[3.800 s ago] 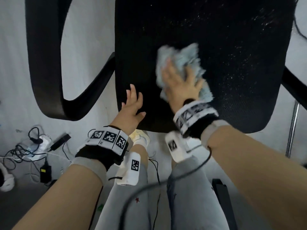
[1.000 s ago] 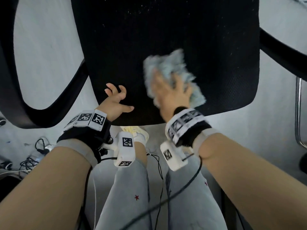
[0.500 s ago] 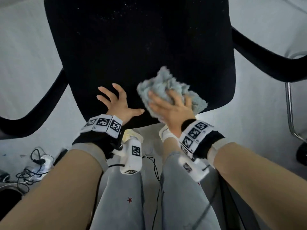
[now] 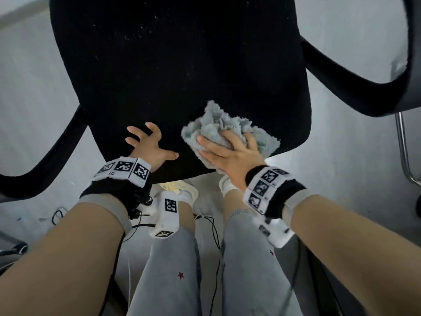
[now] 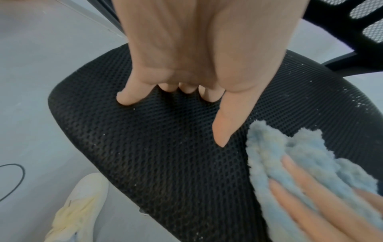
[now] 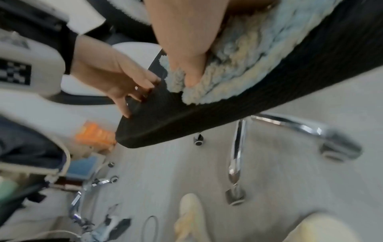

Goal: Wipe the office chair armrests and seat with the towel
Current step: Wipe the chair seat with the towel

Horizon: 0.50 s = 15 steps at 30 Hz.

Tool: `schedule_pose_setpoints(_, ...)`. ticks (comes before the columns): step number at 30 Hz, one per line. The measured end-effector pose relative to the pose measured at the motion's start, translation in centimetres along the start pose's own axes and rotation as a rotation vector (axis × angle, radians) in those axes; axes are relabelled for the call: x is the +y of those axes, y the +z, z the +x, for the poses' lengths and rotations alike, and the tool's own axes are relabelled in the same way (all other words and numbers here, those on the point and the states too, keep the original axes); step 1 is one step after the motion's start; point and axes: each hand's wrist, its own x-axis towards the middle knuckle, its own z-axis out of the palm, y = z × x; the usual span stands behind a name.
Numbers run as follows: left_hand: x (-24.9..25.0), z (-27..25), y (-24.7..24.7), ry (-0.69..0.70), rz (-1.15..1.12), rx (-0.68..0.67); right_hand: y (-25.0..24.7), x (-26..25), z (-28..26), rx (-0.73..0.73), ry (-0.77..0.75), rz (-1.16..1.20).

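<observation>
Pale grey floor [image 4: 341, 65] lies under everything, and a black office chair stands on it with its mesh seat [image 4: 182, 65] filling the middle of the head view. On the near right part of that seat, close to the front edge, lies a bunched light blue towel [image 4: 227, 124]. The right hand [image 4: 230, 153] lies on top of it, fingers [image 4: 211, 142] curled into the folds and grasping the cloth against the mesh; the left wrist view shows the same fingers spread over the fluffy pile. Just left of the towel, apart from it, the left hand [image 4: 150, 144] rests on the seat with its fingers [image 5: 126, 96] spread and bent, tips pressing the mesh and the thumb stretched toward the towel, holding nothing. Pale specks dot the far part of the seat.

Outward, a black armrest [image 4: 52, 156] curves down on the left and another armrest [image 4: 355, 71] sweeps across the upper right. Chrome legs of the chair base [image 6: 236, 157] with castors show under the seat in the right wrist view. Near the front edge stand the person's legs in light jeans [image 4: 168, 270] and pale shoes [image 5: 82, 204]. Dark cables [image 4: 214, 226] trail over the floor between the legs.
</observation>
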Motion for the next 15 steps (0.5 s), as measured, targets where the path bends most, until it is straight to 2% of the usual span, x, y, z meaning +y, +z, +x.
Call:
schedule_pose_setpoints(1,-0.2,0.2,-0.2,-0.001,0.014,-0.008,-0.3,1.2,-0.3,-0.030,-0.051,-0.054)
schedule_pose_setpoints(2,-0.4,0.4,-0.5,-0.001,0.025,-0.022,-0.7,2.6,-0.5,-0.035,-0.004,-0.063)
schedule_pose_setpoints(4,-0.7,1.0,-1.0,-0.007,0.032,-0.067,-2.5,4.8,-0.6,0.088,0.324,0.069)
schedule_pose_setpoints(6,-0.9,1.5,-1.3,-0.016,0.014,-0.116,-3.6,4.6,0.1,0.319,0.657,0.228)
schedule_pose_setpoints(7,-1.0,1.6,-1.4,-0.018,0.002,-0.132,-3.8,3.6,0.8,0.362,0.743,0.276)
schedule_pose_setpoints(8,-1.1,1.6,-1.5,-0.017,-0.011,-0.139,-3.7,2.2,1.5,0.316,0.755,0.305)
schedule_pose_setpoints(9,-1.2,1.8,-1.5,-0.016,-0.021,-0.143,-3.2,0.5,2.1,0.214,0.679,0.296)
schedule_pose_setpoints(11,-1.4,1.9,-1.5,-0.012,-0.041,-0.144,-2.0,-2.5,2.8,0.031,0.349,0.185)
schedule_pose_setpoints(13,-1.6,2.1,-1.6,-0.011,-0.056,-0.140,-1.7,-2.2,2.7,-0.083,0.044,0.011)
schedule_pose_setpoints(14,-1.7,2.2,-1.6,-0.012,-0.059,-0.140,-2.2,-0.7,2.5,-0.107,-0.001,-0.058)
schedule_pose_setpoints(15,-1.8,2.3,-1.7,-0.011,-0.063,-0.140,-2.6,1.0,2.2,-0.100,0.045,-0.078)
